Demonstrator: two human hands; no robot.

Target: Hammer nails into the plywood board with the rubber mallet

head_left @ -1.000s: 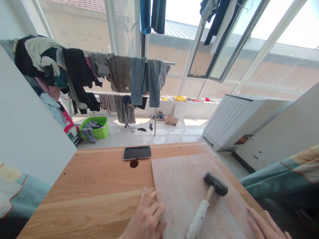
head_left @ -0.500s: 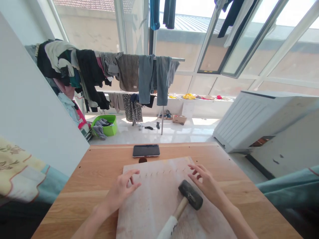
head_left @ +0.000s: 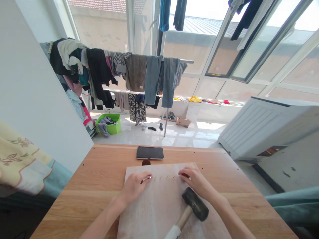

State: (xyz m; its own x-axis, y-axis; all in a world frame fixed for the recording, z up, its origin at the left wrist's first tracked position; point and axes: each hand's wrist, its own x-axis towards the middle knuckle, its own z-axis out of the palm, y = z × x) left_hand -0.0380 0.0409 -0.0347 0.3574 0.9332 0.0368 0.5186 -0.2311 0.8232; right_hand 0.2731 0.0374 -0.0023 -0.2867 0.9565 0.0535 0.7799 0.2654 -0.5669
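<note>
I note left hand (head_left: 134, 187) and right hand (head_left: 195, 179) curled nearly closed, contents uncertain; thin metal nails (head_left: 167, 177) between them on pale wooden board (head_left: 152, 212); black-headed hammer (head_left: 195, 204) just nearside of right hand, presumably freeing both.

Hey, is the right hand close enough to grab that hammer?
Probably yes. The right hand is right near the hammer, which lies on the pale board, and nothing seems to be between them. Its fingertips are by the nails, so it would likely need to draw back a little.
</note>
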